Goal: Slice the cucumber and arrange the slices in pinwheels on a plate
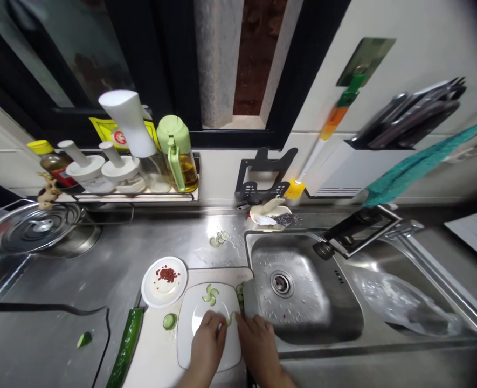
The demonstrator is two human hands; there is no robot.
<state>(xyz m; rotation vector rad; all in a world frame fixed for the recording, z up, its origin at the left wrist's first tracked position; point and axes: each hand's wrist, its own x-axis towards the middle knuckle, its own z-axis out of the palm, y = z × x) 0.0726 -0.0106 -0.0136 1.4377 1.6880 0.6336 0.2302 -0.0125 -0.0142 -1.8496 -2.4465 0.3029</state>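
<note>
My left hand rests on a white square plate, fingers curled together and pinching a cucumber slice at the plate's right edge. My right hand is closed beside it, touching the same slice and seeming to hold a knife whose blade lies along the cutting board. A few thin cucumber slices lie on the plate. A long green cucumber lies on the board at the left, with a cut round near it.
A round white plate holds chopped red chilli. The steel sink is at the right, with a faucet. More cucumber slices lie on the counter. Bottles and shakers stand on a rack; a pot lid is at the left.
</note>
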